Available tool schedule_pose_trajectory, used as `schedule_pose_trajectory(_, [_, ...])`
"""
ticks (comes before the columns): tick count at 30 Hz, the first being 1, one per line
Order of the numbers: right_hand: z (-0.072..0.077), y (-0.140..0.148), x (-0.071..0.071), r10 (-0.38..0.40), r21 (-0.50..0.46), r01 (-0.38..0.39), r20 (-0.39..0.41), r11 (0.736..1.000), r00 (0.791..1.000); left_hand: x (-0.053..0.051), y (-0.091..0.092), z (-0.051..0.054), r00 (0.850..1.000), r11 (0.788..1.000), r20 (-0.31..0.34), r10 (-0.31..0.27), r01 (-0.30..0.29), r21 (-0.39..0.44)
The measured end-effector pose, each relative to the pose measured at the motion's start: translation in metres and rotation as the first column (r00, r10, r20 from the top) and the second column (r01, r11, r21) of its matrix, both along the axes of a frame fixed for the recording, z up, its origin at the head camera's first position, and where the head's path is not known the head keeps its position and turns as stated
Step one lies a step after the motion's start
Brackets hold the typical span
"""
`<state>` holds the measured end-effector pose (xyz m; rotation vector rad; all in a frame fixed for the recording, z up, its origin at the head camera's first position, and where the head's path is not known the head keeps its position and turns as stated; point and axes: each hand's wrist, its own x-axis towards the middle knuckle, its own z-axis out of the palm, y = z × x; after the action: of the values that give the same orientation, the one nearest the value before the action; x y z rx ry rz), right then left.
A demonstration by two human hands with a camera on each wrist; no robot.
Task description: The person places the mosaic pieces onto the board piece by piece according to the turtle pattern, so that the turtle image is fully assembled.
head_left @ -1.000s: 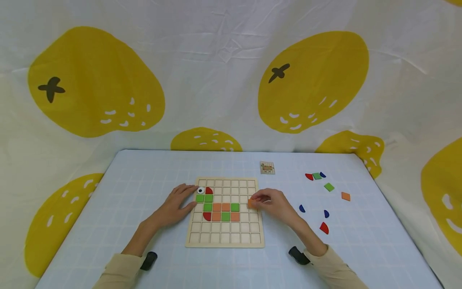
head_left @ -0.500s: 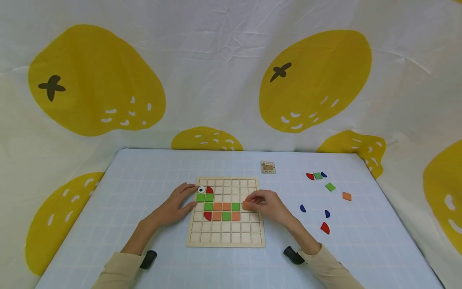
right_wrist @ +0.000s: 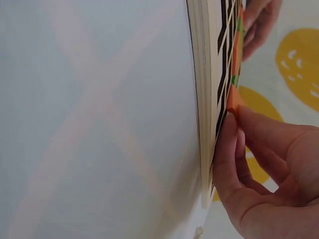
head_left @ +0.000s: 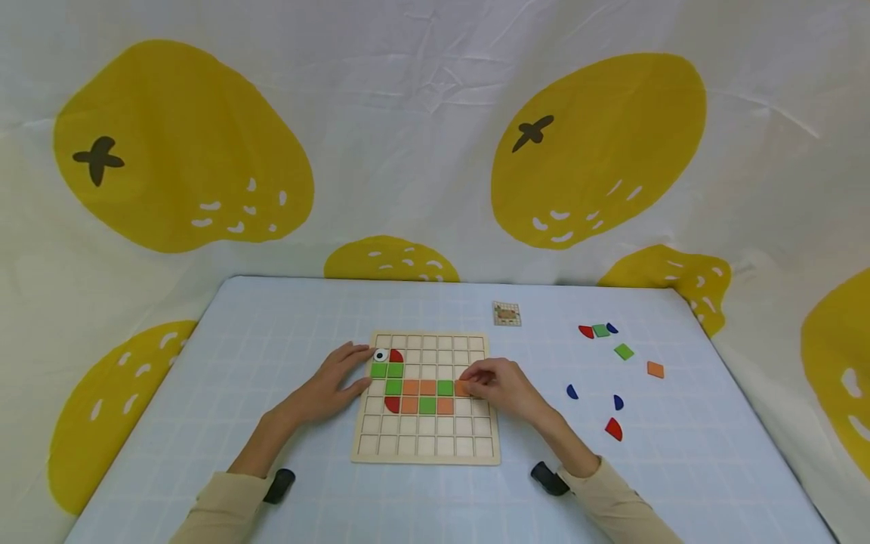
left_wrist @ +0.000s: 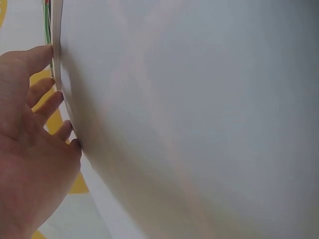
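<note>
Shifted left across the board over the past second, an orange tile point(head_left: 461, 387) is now pinched between the thumb and fingers of the person's right hand point(head_left: 501, 387) at a cell just right of a green tile point(head_left: 445, 388) on the wooden grid board point(head_left: 425, 459). Fingers cover part of the piece, so whether it lies fully flat in its cell is hard to tell. At the board's left edge, the left hand point(head_left: 333, 387) rests with fingers and thumb spread apart, tips touching the wooden rim, as a second ago. Set in the grid are a white eye tile point(head_left: 381, 355) at far left, a red quarter-round point(head_left: 396, 356) just right of it, and green and orange squares stepping down toward the near right; another red quarter-round point(head_left: 392, 405) fills the near-left corner of the pattern. Beyond the board's far-right corner lies a small picture card point(head_left: 507, 313). Loose red, green, blue and orange pieces, among them an orange square point(head_left: 655, 369), are scattered over the right of the pale table point(head_left: 408, 506), before a cloth point(head_left: 408, 151) printed with yellow fruit.
</note>
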<state>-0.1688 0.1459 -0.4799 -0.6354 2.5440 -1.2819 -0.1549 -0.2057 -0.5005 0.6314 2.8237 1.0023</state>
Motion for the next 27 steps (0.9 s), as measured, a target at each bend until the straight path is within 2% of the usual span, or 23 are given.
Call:
schedule_pose_trajectory(15, [0.0011,-0.0044,0.0028,-0.068,0.061,0.068,-0.004,0.996,0.998,-0.0013,0.0004,-0.0042,1.0,1.0,-0.015,0.003,-0.004,-0.03])
schedule_pose_trajectory(27, [0.0016,-0.0069,0.0063,-0.069,0.051,0.07,-0.027,0.996,0.997,-0.0005,0.0011,-0.0011,1.0,0.999,-0.012,0.005,-0.005,-0.038])
